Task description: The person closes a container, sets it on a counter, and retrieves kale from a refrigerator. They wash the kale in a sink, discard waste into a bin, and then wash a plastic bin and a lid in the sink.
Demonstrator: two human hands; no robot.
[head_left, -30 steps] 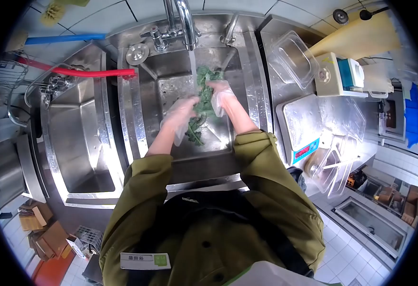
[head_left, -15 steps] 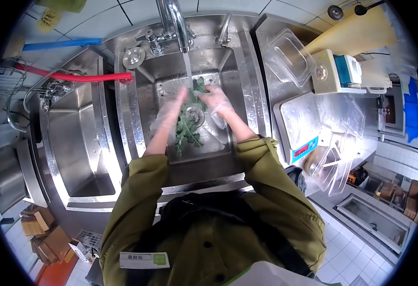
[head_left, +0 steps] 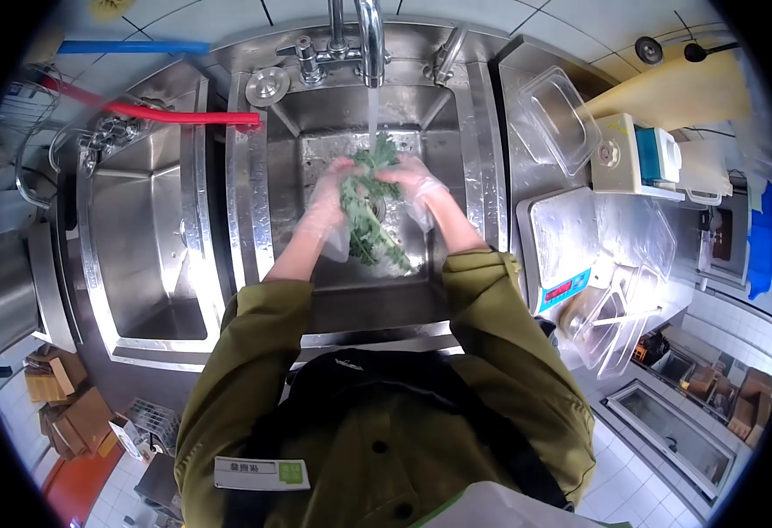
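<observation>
Over the metal sink [head_left: 377,308], a leafy green kale leaf [head_left: 366,231] hangs between my hands, its upper end under the running faucet [head_left: 372,53]. My left hand [head_left: 331,189], in a clear plastic glove, grips the leaf along its left edge. On the other side my right hand [head_left: 412,179], gloved the same way, closes its fingers on the upper right part of the leaf. The leaf's lower end slants down to the right above the sink floor and covers part of the drain.
A second sink [head_left: 139,255] lies to the left, with a red hose [head_left: 183,117] reaching over the divider. On the right counter stand a scale [head_left: 557,242] and clear plastic containers [head_left: 551,114]. A metal drain strainer [head_left: 268,86] sits by the faucet.
My left hand has come onto the leaf; earlier it was blurred beside it. The leaf now spreads wider between both hands. The whole view has shifted slightly.
</observation>
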